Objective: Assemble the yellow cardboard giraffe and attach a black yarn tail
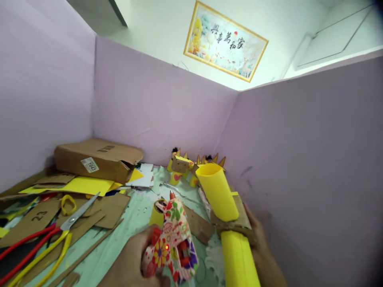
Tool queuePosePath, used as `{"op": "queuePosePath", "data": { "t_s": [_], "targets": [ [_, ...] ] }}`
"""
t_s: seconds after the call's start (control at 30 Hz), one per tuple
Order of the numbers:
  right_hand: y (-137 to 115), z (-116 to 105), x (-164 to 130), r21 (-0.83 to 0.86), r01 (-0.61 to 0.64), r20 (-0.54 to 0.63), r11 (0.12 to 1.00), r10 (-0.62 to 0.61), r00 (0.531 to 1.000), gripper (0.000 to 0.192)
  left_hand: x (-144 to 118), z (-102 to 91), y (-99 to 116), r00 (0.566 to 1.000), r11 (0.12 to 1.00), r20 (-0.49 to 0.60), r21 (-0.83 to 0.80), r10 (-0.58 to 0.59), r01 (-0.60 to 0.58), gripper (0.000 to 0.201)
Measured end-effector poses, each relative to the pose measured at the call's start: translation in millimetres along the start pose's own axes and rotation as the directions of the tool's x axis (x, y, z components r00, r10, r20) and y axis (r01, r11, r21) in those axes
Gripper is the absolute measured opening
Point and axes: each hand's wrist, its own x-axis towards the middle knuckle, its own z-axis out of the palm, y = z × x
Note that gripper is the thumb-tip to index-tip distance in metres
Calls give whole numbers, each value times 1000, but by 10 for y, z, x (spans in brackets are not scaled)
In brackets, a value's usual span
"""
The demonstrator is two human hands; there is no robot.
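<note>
My left hand (134, 261) grips a flower-patterned glue gun (172, 239) at the bottom middle, with its nozzle pointing up and away and a red light lit on its side. Just to the right, my right hand (263, 251) holds a craft piece (230, 215) made of two yellow paper tubes joined by a brown cardboard piece. The upper tube (217, 191) tilts up and to the left with its open end on top. The lower tube (239, 259) runs down to the frame's bottom edge. The glue gun's nozzle is a short way left of the cardboard joint.
Red-and-yellow-handled scissors (44, 239) lie on cardboard scraps (98, 211) at the left. A brown cardboard box (98, 157) and yellow paper (83, 185) sit at the back left. Small yellow and cardboard figures (182, 167) stand by the lilac partition walls (299, 159).
</note>
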Motion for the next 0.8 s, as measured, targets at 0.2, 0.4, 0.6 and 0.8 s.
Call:
{"op": "queuePosePath", "data": {
  "t_s": [0.2,0.4,0.6,0.8],
  "targets": [
    [152,-300,-156,288,-81,18,954,79,997,37,316,259,-11,965,999,262,-37,0,10,39],
    [150,-339,-248,420,8,-3,908,-8,1000,37,450,285,70,921,990,389,-132,14,41,42],
    [173,-348,-317,477,10,-20,879,-1,1000,35,272,399,338,961,968,210,-207,182,-139,39],
    [251,-391,-354,509,22,-57,860,8,998,26,88,227,282,976,928,208,-372,63,19,31]
  ]
}}
